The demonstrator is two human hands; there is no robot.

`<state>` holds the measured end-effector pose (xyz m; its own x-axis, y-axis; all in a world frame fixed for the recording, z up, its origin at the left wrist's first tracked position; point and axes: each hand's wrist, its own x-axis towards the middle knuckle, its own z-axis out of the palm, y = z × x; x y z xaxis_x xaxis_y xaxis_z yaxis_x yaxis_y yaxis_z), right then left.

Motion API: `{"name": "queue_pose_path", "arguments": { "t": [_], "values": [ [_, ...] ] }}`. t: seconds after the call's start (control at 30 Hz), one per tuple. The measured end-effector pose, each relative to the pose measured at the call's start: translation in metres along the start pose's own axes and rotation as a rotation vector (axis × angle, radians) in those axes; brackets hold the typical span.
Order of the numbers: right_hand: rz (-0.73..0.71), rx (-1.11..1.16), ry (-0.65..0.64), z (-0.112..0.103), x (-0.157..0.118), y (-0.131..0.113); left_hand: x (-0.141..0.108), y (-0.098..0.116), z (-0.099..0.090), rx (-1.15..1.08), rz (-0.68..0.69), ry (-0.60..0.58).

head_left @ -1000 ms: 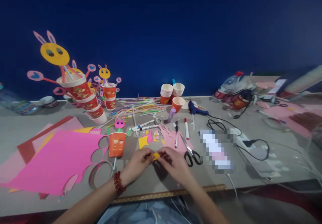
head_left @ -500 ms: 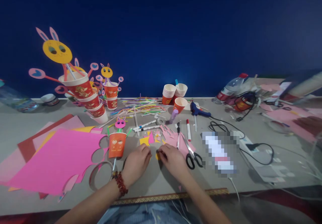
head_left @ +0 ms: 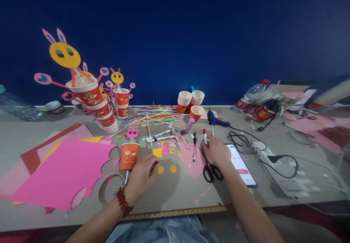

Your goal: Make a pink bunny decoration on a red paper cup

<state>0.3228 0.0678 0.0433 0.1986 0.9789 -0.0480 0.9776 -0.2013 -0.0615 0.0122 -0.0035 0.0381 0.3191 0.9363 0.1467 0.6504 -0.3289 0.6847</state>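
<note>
My left hand (head_left: 144, 173), with a beaded bracelet at the wrist, rests on the table with its fingers loosely curled and the thumb apart, nothing visible in it. Beside its thumb lies a small yellow paper circle (head_left: 160, 169), and a second yellow circle (head_left: 173, 168) is to the right. My right hand (head_left: 216, 149) has its fingertips closed on the lower part of a red-capped marker (head_left: 205, 136) lying on the table. Below that hand are black-handled scissors (head_left: 212, 172), their blades partly hidden. A black pen (head_left: 194, 146) lies to the left on pink paper (head_left: 195, 168).
Coloured paper sheets (head_left: 62, 170) and a tape roll (head_left: 104, 190) lie left, near a decorated orange cup (head_left: 129, 155). Stacked cup figures (head_left: 93, 97) stand behind. Straws (head_left: 155, 117), a glue gun (head_left: 217, 121), a phone (head_left: 243, 170) and cables occupy the table. Another person's hand (head_left: 335, 135) is far right.
My right hand has left the yellow circle and moved right and away to the marker. My left hand has shifted slightly left and nearer. Both yellow circles are now uncovered.
</note>
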Motion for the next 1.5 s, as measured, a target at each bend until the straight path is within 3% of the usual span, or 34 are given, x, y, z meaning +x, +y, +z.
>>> {"name": "queue_pose_path", "arguments": {
  "t": [0.2, 0.37, 0.5, 0.73, 0.97, 1.2, 1.37, 1.5],
  "values": [
    [-0.007, 0.007, -0.002, 0.01, 0.005, 0.0, -0.006, 0.004, -0.008, 0.062, 0.048, -0.038],
    [-0.012, 0.015, 0.01, 0.01, 0.006, 0.003, -0.014, 0.005, 0.001, 0.31, 0.218, -0.187],
    [-0.002, 0.012, 0.015, 0.011, 0.007, 0.004, -0.018, 0.003, 0.011, 0.418, 0.259, -0.184],
    [-0.024, 0.009, 0.019, 0.014, 0.01, 0.006, -0.015, 0.0, 0.018, 0.414, 0.288, -0.125],
    [-0.033, 0.015, 0.041, 0.014, 0.011, 0.008, -0.017, 0.004, 0.015, 0.441, 0.287, -0.142],
    [-0.03, 0.017, 0.184, 0.004, 0.003, -0.001, -0.021, -0.007, 0.032, 0.397, 0.51, -0.281],
    [-0.296, 0.287, 0.404, -0.006, -0.008, -0.015, -0.023, -0.01, 0.035, 0.377, 0.5, -0.274],
    [-0.638, 0.498, 0.233, -0.006, -0.033, -0.037, -0.024, -0.001, 0.02, 0.385, 0.378, -0.189]
  ]
}}
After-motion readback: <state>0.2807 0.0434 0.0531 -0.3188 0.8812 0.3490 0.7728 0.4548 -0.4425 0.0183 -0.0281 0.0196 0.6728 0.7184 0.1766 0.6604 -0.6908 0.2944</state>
